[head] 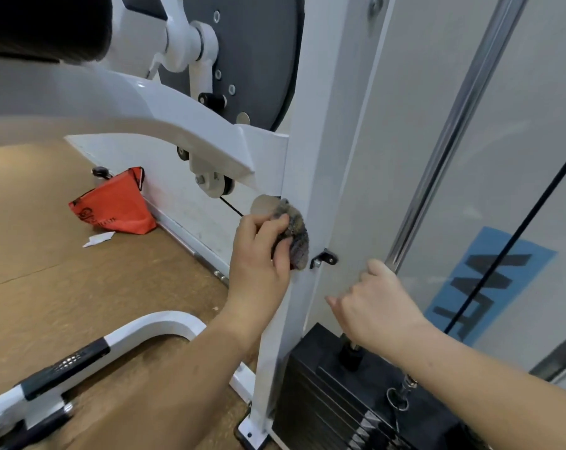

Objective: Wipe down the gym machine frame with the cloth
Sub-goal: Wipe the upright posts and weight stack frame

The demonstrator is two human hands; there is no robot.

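The gym machine's white upright post [311, 177] runs from top to floor in the middle of the view. My left hand [259, 258] grips a bunched grey cloth [296, 237] and presses it against the left face of the post, just below the curved white arm [165, 115]. My right hand [377, 303] is to the right of the post, its fingers curled round the lower end of a chrome guide rod [450, 141].
A black weight stack [356, 394] with a selector pin sits below my right hand. A black cable [515, 238] runs beside the rod. A small black bracket [324, 258] sticks out of the post. A red bag [116, 206] lies on the brown floor, and a white footrest bar [139, 332] curves at lower left.
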